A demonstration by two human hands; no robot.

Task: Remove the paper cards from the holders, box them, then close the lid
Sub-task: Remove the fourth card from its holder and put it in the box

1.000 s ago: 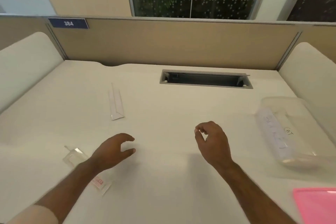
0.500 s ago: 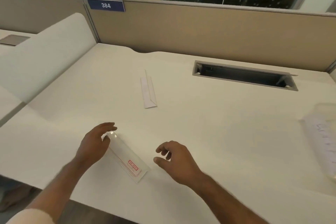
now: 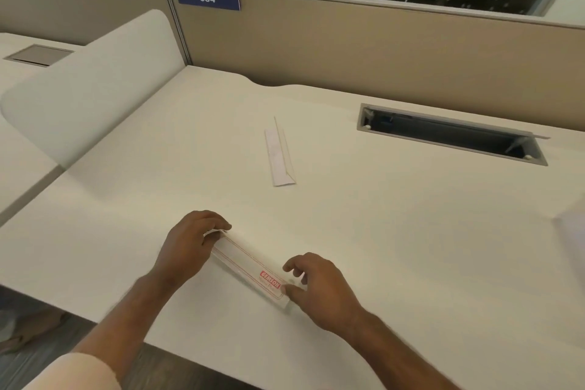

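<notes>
The near holder (image 3: 250, 266) has its far end covered by the left hand (image 3: 190, 247) and its near end by the right hand (image 3: 319, 286); small print under its red label is illegible. At the table's (image 3: 411, 247) right edge, a pale translucent object (image 3: 573, 237) is cropped and unidentifiable.

We see a clear card holder (image 3: 250, 264) lying slanted near the front edge of the desk, with a white card (image 3: 245, 258) inside that has a red label. A second clear holder (image 3: 280, 157) lies farther back, also with a white card in it.
</notes>
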